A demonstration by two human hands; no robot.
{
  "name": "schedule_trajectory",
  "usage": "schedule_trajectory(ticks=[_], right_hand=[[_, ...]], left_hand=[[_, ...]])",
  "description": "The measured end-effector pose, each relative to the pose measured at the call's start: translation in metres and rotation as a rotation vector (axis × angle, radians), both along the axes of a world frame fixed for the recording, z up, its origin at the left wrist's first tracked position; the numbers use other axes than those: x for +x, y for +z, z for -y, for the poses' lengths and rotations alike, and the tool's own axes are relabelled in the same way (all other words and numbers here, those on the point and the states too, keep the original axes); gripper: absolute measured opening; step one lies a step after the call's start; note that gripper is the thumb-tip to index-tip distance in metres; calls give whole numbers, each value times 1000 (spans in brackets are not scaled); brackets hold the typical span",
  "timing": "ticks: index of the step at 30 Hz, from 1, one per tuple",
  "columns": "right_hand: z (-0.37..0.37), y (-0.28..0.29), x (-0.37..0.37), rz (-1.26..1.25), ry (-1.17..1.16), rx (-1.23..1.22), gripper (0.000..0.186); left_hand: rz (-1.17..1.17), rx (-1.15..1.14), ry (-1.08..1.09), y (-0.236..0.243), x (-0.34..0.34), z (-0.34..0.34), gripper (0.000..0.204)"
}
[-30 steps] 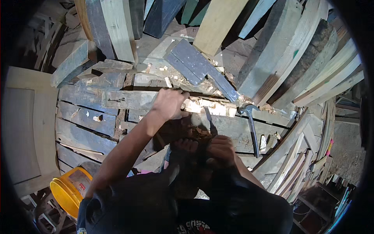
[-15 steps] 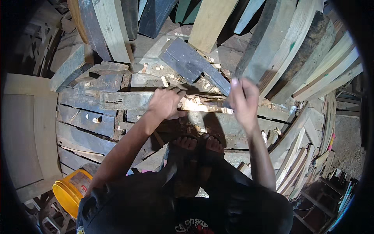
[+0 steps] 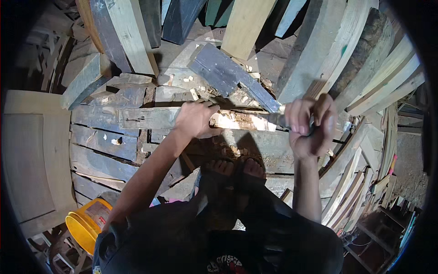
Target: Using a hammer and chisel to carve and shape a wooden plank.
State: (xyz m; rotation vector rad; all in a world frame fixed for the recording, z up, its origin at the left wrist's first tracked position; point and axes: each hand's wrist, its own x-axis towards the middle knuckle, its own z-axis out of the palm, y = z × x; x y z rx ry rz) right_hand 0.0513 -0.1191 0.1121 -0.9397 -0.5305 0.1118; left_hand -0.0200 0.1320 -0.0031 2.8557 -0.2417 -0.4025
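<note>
A grey weathered wooden board [image 3: 150,118] lies crosswise in front of my feet. Its right part is cut away to fresh, pale, splintered wood [image 3: 239,120]. My left hand [image 3: 197,119] grips the board just left of this cut, fingers curled over its far edge and thumb on the near side. At the board's right end, my right hand [image 3: 312,125] is closed around a dark metal bladed tool [image 3: 277,119], its blade pointing left toward the cut wood. Motion blurs the hand, and its fingers cover the handle, so the tool's exact kind is unclear.
Wood chips [image 3: 194,94] are scattered around the board. A dark block [image 3: 213,68] with a narrow extension lies just beyond it. Upright timbers [image 3: 248,27] stand along the far side. A yellow bucket [image 3: 84,228] is at lower left, beside a panelled wooden door [image 3: 25,155].
My right hand has moved right and slightly down with the tool, uncovering more of the cut wood. My left hand stays on the board. The whole view has shifted slightly.
</note>
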Motion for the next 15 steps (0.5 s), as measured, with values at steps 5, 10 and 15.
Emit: schedule_trajectory(ticks=[5,10,15], right_hand=[[-37,3,8,-11,-49,-244,45],[-52,-30,5,-29,-33,-348,44],[-53,-36,9,-34,-59,-420,45]], left_hand=[[-150,43,5,7,6,0,77],[-109,15,-19,8,6,-2,78],[-134,9,-2,8,4,-1,71]])
